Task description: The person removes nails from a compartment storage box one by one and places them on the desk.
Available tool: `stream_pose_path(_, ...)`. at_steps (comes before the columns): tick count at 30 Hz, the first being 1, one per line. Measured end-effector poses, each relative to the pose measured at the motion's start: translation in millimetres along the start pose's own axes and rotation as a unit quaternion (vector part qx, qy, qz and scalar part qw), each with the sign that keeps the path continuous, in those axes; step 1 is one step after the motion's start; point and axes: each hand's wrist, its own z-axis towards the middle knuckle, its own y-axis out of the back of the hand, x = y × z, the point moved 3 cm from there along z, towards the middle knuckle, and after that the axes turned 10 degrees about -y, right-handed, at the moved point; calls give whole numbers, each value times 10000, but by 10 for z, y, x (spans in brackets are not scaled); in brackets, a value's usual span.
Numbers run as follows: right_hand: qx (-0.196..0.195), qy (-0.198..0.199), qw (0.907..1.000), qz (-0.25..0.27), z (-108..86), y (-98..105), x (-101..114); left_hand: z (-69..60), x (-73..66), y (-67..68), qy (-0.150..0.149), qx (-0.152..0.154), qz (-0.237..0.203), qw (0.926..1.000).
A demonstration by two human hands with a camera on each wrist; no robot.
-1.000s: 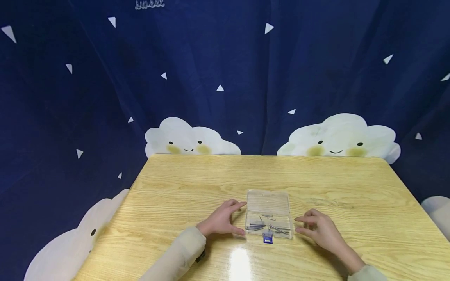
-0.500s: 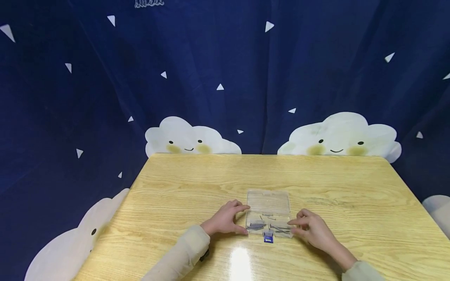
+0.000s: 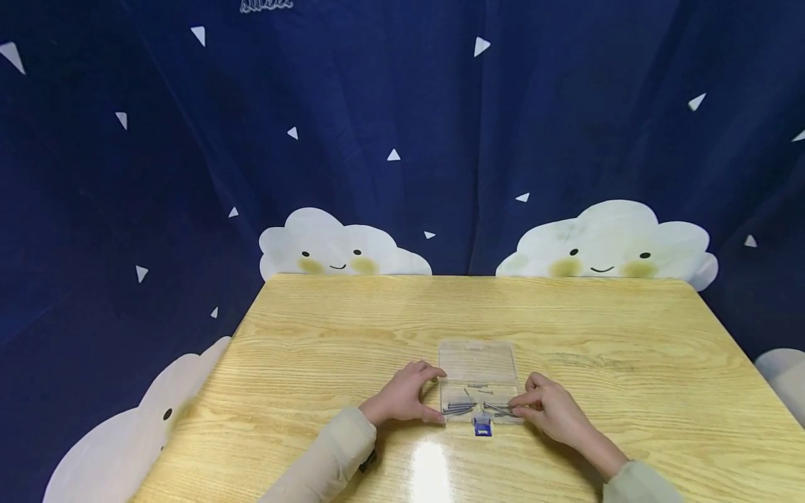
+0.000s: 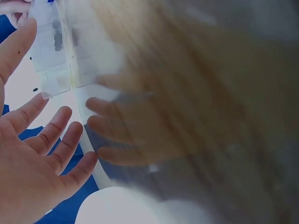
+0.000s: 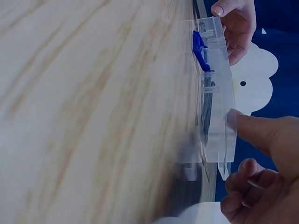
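A clear plastic box (image 3: 476,362) lies on the table with its lid folded back. Dark long nails (image 3: 458,407) fill its front left compartment, and more long nails (image 3: 497,409) lie in the front right one. Small nails (image 3: 478,386) are in the rear section. A blue latch (image 3: 482,427) hangs at the front. At the box's left side is my left hand (image 3: 402,395), its thumb and forefinger spread along the edge; the left wrist view shows loose, parted fingers. My right hand (image 3: 553,413) has its fingertips at the right compartment; whether they pinch a nail is hidden.
The box stands on a wooden table (image 3: 327,314). A dark blue curtain (image 3: 352,105) with white clouds and triangles hangs behind and to the left of the table. Glare (image 3: 430,471) shines on the tabletop in front of the box.
My right hand has moved left from beside the box to over its right compartment. My left hand has come slightly right against the box, which has shifted a little.
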Motion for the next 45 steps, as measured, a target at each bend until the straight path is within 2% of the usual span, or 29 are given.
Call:
stream_pose_path(2,49,-103,9999,-77,15,-10,9,-3,-3,-1,35,0,-31,10000)
stream_pose_path(8,167,-77,9998,-45,56,-26,25,0,-15,1,61,12,-34,10000)
stream_pose_path(15,733,-100,9969,279,118,-50,8,2,-10,-2,95,8,-50,9999)
stream_pose_path(23,1173,164,9929,69,193,-61,-7,8,-4,7,132,-6,-84,9999)
stream_pose_path(31,1281,344,9911,-98,211,-63,-4,13,-1,-5,171,-6,-178,9997)
stream_pose_path(45,1266,163,9911,-374,223,-72,3,32,-16,7,123,-6,-269,9996)
